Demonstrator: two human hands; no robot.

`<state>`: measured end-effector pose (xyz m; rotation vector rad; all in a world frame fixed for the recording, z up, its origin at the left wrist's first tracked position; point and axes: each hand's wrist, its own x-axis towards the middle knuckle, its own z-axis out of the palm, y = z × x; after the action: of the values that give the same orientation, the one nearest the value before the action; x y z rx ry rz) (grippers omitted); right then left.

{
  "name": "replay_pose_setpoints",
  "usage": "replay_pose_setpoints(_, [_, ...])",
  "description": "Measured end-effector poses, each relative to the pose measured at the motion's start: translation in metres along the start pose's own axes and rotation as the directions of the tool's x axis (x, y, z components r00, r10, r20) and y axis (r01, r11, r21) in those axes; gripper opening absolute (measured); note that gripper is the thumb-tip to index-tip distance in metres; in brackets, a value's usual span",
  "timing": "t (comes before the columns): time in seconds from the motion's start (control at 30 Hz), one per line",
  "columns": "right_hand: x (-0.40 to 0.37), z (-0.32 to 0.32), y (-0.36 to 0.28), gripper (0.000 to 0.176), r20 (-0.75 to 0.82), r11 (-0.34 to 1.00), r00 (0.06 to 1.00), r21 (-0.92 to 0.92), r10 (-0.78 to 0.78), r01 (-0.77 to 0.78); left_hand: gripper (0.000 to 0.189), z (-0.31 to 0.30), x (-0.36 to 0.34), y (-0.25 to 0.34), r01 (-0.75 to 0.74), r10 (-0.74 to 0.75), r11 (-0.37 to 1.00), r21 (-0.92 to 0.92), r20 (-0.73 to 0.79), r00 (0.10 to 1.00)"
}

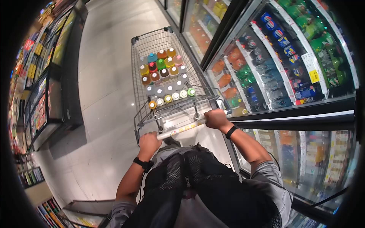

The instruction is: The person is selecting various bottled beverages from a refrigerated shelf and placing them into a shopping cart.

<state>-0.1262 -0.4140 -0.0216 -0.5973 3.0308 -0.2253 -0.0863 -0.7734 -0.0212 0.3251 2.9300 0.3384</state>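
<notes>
My left hand (149, 145) is wrapped round the left end of the white handle (184, 129) of a wire shopping cart (152, 37). The handle's right end is in the closed fingers of my right hand (217, 119). Rows of small bottles (164, 73) with round white-topped caps stand in the cart's basket, in yellow, orange, red, green, blue, brown and clear. A black band circles each of my wrists.
Glass-doored coolers (243, 76) full of drink bottles line the right side, close beside the cart. Along the left stand dark-framed shelves (57, 98) of packaged goods. Pale floor tiles (104, 68) run between them. A black mesh bag (186, 167) covers my front.
</notes>
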Motion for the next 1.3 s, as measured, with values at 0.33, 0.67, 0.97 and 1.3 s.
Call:
replay_pose_setpoints(0.33, [0.016, -0.001, -0.002, 0.019, 0.291, 0.986, 0.943, -0.082, 0.163, -0.145, 0.029, -0.006, 0.012, -0.01, -0.087, 0.09, 0.993, -0.082, 0.045, 0.995])
replay_pose_setpoints(0.67, [0.046, 0.017, 0.004, 0.015, 0.124, 0.993, 0.985, 0.01, 0.117, -0.12, 0.028, 0.005, 0.044, -0.037, -0.114, 0.109, 0.993, -0.041, -0.112, 0.988])
replay_pose_setpoints(0.97, [0.081, 0.03, 0.019, 0.017, 0.01, 0.996, 0.996, 0.016, 0.086, -0.086, 0.032, 0.015, 0.082, -0.044, -0.038, 0.046, 0.997, 0.066, -0.114, 0.992])
replay_pose_setpoints(1.3, [0.128, 0.034, 0.039, 0.017, -0.005, 1.0, 1.0, -0.029, -0.005, 0.005, 0.031, 0.03, 0.122, -0.052, 0.06, -0.051, 0.997, 0.051, -0.17, 0.984])
